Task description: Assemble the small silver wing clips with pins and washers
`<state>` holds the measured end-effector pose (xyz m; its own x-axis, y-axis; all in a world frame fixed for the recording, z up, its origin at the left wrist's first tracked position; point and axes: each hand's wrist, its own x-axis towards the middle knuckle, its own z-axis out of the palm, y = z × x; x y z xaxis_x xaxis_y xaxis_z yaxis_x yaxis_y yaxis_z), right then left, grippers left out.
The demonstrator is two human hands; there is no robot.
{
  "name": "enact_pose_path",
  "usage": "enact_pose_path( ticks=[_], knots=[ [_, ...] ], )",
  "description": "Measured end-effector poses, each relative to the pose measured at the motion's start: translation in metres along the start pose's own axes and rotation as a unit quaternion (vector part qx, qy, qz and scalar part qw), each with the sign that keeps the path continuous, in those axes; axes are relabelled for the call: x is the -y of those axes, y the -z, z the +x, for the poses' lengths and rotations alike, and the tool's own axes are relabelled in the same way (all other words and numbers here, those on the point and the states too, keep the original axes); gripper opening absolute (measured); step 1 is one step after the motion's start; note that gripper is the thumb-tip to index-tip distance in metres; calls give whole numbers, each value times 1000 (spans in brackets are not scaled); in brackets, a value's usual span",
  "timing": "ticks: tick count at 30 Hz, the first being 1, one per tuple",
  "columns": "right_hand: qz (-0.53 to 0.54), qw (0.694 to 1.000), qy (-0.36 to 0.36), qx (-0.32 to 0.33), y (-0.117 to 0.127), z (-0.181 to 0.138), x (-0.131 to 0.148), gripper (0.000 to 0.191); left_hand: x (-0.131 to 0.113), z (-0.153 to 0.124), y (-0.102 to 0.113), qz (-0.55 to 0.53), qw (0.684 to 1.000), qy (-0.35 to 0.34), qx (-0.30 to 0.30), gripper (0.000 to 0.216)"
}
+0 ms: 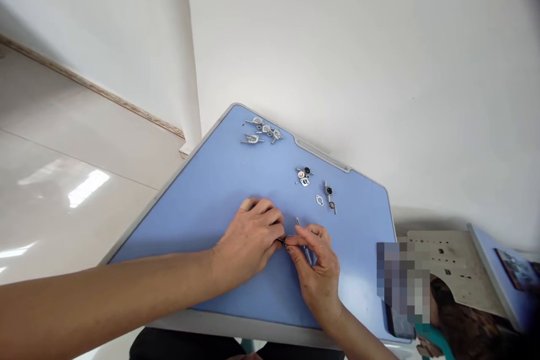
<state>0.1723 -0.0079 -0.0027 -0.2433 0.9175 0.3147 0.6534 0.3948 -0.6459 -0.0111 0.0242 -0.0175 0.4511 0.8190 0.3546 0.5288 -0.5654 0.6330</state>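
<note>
My left hand (pixel 253 236) is closed, its thumb and fingertips pinched on one side of a small dark metal part (pixel 282 242). From the other side, the thumb and index finger of my right hand (pixel 316 264) pinch the same part. Most of it is hidden by the fingertips, so its exact kind does not show. A slim shiny metal piece (pixel 308 256) shows beneath my right fingers; I cannot tell whether it is held or lies on the blue tabletop (pixel 189 208). Both hands are low over the tabletop.
Several silver metal fittings (pixel 265 129) lie in a group at the far corner. Nearer are a cluster of small parts (pixel 304 176), a flat oval plate (pixel 319 200) and a fitting with a black round piece (pixel 329 191). A white wall (pixel 358 67) stands behind; a phone (pixel 399 320) lies at right.
</note>
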Motion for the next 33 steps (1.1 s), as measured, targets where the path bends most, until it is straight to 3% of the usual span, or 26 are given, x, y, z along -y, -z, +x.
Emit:
enact_pose_path(
  ticks=[10,13,17,20,24,27,31,33],
  knots=[
    [-61,997,48,1,2,0,-1,40,0,4,2,17,999,7,30,13],
    [-4,1000,-2,-20,4,0,0,35,1,3,1,23,1000,5,19,13],
    [55,992,-64,-98,15,-4,-1,29,-7,-5,6,68,997,8,22,14],
    [83,985,-83,-124,23,-12,-3,28,-23,-17,15,81,994,0,78,18],
    [125,979,-94,-129,29,-26,-1,26,-31,-23,32,-25,981,-24,188,16],
    [149,976,-101,-119,29,-34,3,25,-16,-8,42,-6,989,-3,149,6],
    [168,975,-88,-117,25,-39,8,24,6,21,41,-15,979,-35,202,65],
    [168,975,-87,-118,23,-41,9,24,10,27,34,-37,970,-51,236,81]
  ],
)
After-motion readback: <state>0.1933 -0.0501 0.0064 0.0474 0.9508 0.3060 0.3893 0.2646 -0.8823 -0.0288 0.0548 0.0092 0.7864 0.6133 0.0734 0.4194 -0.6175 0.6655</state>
